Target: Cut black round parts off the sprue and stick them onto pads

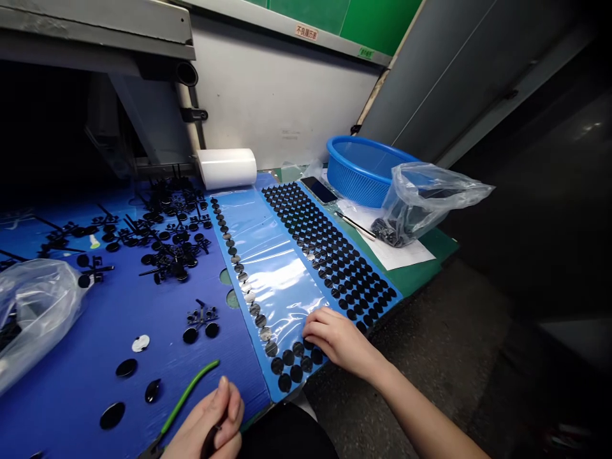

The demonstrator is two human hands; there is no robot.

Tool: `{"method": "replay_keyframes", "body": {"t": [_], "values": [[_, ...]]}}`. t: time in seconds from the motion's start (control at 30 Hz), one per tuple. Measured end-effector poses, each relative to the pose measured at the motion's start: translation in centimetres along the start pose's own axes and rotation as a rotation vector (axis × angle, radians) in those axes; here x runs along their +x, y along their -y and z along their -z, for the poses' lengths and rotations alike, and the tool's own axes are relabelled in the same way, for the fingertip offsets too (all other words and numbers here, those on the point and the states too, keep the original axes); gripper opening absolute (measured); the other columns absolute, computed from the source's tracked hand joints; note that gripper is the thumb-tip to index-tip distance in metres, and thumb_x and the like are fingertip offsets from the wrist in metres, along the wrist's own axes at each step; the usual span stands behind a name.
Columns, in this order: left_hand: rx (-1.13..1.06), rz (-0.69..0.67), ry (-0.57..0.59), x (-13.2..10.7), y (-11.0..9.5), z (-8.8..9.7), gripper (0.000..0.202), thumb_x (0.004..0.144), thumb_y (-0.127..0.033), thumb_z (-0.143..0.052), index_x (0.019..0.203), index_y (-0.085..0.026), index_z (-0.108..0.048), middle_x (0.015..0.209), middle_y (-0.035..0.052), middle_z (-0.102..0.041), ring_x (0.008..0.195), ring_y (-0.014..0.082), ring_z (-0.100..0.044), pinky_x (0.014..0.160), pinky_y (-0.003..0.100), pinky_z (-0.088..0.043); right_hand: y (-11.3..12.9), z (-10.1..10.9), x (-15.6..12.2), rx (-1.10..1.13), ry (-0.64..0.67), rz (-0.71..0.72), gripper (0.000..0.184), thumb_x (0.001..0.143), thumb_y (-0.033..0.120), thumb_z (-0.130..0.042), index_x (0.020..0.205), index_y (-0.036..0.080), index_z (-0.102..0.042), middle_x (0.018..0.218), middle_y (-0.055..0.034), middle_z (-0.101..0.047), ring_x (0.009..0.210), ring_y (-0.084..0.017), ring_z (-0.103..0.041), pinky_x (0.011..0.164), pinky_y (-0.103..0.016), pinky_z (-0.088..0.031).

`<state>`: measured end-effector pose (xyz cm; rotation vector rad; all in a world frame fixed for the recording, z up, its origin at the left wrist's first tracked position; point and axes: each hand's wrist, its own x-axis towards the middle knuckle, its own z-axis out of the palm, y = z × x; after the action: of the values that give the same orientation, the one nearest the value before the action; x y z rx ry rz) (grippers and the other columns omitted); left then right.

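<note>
- Nearest was the left hand [213, 414], its fingers curled in tight on a dark piece [210, 440], too hidden to name.
- Far left, a clear bag [41, 312] sat on the bench [167, 325].
- Next came loose discs [127, 368], then a heap of black stems [174, 255] with discs still on. Those looked not yet laid out.
- A green-handled tool [189, 389] lay just beside the left hand.
- Then came the blue sheet [253, 220]. One line of discs ran down its left side, and short rows sat at its near end. That part looked only just begun.
- The right hand [339, 338] touched down there, fingertips close together over a disc. Whether they pinched it, I could not tell.
- Many neat rows [329, 245] covered the right strip, which looked nearly done.
- Farther right stood a blue basket [358, 182].
</note>
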<state>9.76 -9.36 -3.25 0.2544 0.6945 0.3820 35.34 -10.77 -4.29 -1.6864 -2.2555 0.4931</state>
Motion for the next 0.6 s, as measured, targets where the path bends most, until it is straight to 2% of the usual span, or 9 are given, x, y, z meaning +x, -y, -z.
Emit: {"method": "replay_keyframes", "body": {"t": [0.1, 0.2, 0.3, 0.37, 0.47, 0.6], "values": [[-0.042, 0.01, 0.029, 0.6, 0.0, -0.4, 0.036, 0.076, -0.049, -0.047, 0.061, -0.016, -0.045, 0.049, -0.0078, -0.034, 0.028, -0.003, -0.014, 0.025, 0.009, -0.01, 0.1, 0.3, 0.1, 0.005, 0.002, -0.002, 0.012, 0.085, 0.014, -0.046, 0.086, 0.021, -0.056, 0.086, -0.0042, -0.055, 0.08, -0.02, -0.049, 0.07, -0.032, -0.04], [-0.061, 0.047, 0.005, 1.0, -0.1, -0.7, 0.033, 0.076, -0.047, -0.048, 0.063, -0.016, -0.044, 0.05, -0.0077, -0.035, 0.029, -0.0024, -0.013, 0.024, 0.009, -0.007, 0.9, 0.8, 0.2, 0.032, -0.018, -0.003, 0.013, 0.086, 0.014, -0.044, 0.092, 0.02, -0.054, 0.087, -0.0063, -0.053, 0.081, -0.022, -0.049, 0.071, -0.035, -0.039], [-0.081, 0.062, -0.026, 1.1, -0.2, -0.9, 0.027, 0.079, -0.042, -0.047, 0.069, -0.017, -0.044, 0.049, -0.0083, -0.033, 0.03, -0.0023, -0.013, 0.024, 0.009, -0.005, 3.5, 1.3, 0.3, 0.1, -0.047, 0.033, 0.014, 0.088, 0.016, -0.04, 0.095, 0.019, -0.052, 0.087, -0.0063, -0.051, 0.082, -0.021, -0.048, 0.072, -0.034, -0.039], [-0.103, 0.047, -0.002, 1.2, -0.1, -1.1, 0.025, 0.08, -0.039, -0.048, 0.07, -0.016, -0.044, 0.048, -0.0087, -0.033, 0.03, -0.0026, -0.012, 0.025, 0.008, -0.005, 6.0, 1.2, 0.5, 0.247, -0.031, 0.107, 0.013, 0.088, 0.018, -0.042, 0.093, 0.021, -0.054, 0.086, -0.0045, -0.052, 0.082, -0.018, -0.049, 0.071, -0.03, -0.04], [-0.104, 0.035, 0.016, 1.3, 0.2, -1.3, 0.027, 0.076, -0.042, -0.052, 0.07, -0.017, -0.042, 0.047, -0.0089, -0.036, 0.029, -0.0028, -0.014, 0.025, 0.009, -0.005, 9.3, 0.2, 0.9, 0.494, -0.015, 0.121, 0.009, 0.084, 0.017, -0.05, 0.09, 0.021, -0.056, 0.084, -0.003, -0.052, 0.08, -0.017, -0.05, 0.072, -0.027, -0.042], [-0.111, -0.038, -0.074, 1.8, 0.9, -1.2, 0.035, 0.072, -0.052, -0.052, 0.073, -0.019, -0.04, 0.042, -0.0101, -0.035, 0.028, -0.0026, -0.015, 0.026, 0.01, -0.005, 11.3, -2.1, 1.4, 0.624, -0.059, -0.019, 0.014, 0.081, 0.013, -0.053, 0.09, 0.023, -0.057, 0.085, -0.0025, -0.049, 0.08, -0.017, -0.051, 0.071, -0.025, -0.043]]}}
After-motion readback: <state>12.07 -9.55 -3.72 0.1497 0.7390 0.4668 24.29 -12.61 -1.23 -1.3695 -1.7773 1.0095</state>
